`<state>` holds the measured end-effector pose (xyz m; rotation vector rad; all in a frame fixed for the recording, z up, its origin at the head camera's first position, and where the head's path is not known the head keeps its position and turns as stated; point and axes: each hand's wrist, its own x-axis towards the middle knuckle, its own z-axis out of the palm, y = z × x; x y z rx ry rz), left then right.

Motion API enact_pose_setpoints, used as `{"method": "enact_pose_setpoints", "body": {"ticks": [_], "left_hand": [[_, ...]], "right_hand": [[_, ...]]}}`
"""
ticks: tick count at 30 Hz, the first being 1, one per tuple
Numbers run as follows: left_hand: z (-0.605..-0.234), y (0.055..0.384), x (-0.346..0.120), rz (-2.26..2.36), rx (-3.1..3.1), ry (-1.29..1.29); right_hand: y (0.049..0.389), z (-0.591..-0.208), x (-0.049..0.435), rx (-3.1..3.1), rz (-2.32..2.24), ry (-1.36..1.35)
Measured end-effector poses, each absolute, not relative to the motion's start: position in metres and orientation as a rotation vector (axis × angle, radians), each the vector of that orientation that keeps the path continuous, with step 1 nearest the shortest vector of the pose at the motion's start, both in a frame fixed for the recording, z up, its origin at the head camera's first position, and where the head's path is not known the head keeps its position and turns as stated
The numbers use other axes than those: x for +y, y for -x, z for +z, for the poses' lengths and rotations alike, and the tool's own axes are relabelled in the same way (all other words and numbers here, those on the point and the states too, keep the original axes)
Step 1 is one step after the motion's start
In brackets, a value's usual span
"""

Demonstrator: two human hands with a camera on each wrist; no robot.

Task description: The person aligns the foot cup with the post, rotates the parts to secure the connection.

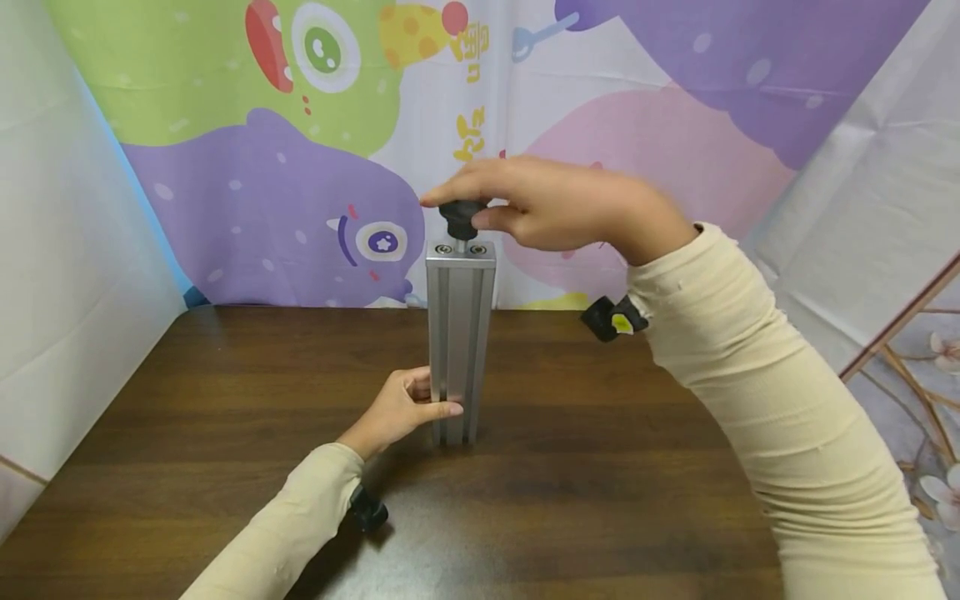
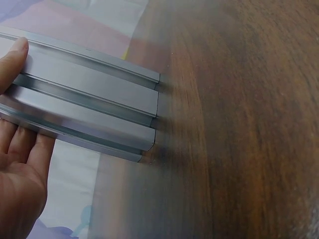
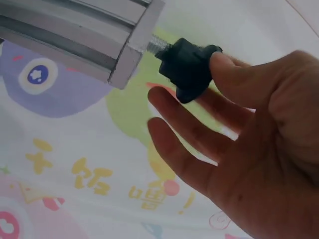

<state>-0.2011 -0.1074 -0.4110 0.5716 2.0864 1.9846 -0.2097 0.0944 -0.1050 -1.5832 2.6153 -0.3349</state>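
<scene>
A silver aluminium profile [image 1: 459, 333] stands upright on the wooden table, with long grooves down its sides. Low on it, my left hand [image 1: 397, 408] grips the profile, thumb across the front and fingers round the back. From its top end plate [image 1: 461, 254] rises a black lobed knob [image 1: 460, 218] on a threaded stud [image 3: 158, 46], part of the thread showing above the plate. My right hand [image 1: 555, 204] holds this knob from the right, thumb against its side. The other fingers [image 3: 192, 122] reach past the knob, spread apart. In the left wrist view, the profile's lower end [image 2: 149, 119] meets the table.
The brown wooden table [image 1: 600, 467] spreads around the profile. Behind it hangs a cartoon-printed curtain [image 1: 315, 208], with white fabric [image 1: 82, 250] at the left side and flower-printed fabric [image 1: 922, 417] at the right. Black wrist cameras [image 1: 367, 508] hang under both sleeves.
</scene>
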Motion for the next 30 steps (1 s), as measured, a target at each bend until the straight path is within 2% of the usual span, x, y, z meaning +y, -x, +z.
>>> {"method": "enact_pose_setpoints", "body": {"ticks": [3, 9, 13, 25, 30], "left_hand": [[-0.412, 0.201, -0.107, 1.983, 2.090, -0.568], [-0.413, 0.201, -0.105, 1.986, 2.094, -0.574], [-0.413, 0.201, -0.104, 1.986, 2.090, -0.587], [-0.413, 0.203, -0.106, 1.996, 2.082, -0.596], [-0.413, 0.203, -0.107, 1.995, 2.089, -0.584]], "right_hand": [[0.208, -0.107, 0.089, 2.771, -0.303, 1.479], [0.199, -0.120, 0.070, 3.243, -0.185, 1.006], [0.197, -0.129, 0.065, 3.404, -0.133, 0.822], [0.199, -0.136, 0.065, 3.377, -0.266, 0.729], [0.203, -0.128, 0.075, 3.128, -0.287, 0.908]]}}
